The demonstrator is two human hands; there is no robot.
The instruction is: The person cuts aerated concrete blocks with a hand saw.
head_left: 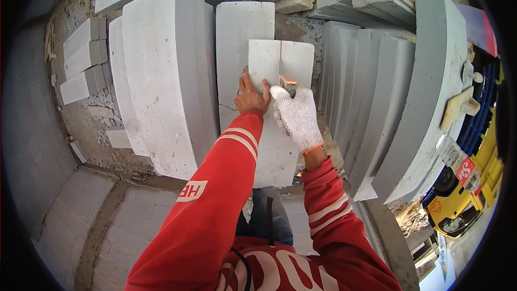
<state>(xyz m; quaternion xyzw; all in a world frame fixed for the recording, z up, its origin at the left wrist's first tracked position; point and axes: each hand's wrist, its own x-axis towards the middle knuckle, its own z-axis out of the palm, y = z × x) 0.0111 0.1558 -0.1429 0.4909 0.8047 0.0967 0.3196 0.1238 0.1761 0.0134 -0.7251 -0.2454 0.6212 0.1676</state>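
Note:
A light grey concrete block (264, 56) lies on top of a larger one (272, 164) in front of me. A thin dark line runs down its upper part, in line with the tool in my right hand. My left hand (252, 96), bare, presses on the block's left side with fingers apart. My right hand (298, 113), in a white knitted glove, is closed around the orange handle (287, 80) of what looks like a hand saw. The blade is seen edge-on, so its depth in the block cannot be told.
Large blocks stand in rows at left (156, 75) and right (388, 108). Small cut pieces (83, 59) lie among rubble at far left. A plastic bottle (458, 161) and a trowel-like tool (460, 108) rest at right. Beyond is a yellow vehicle (458, 205).

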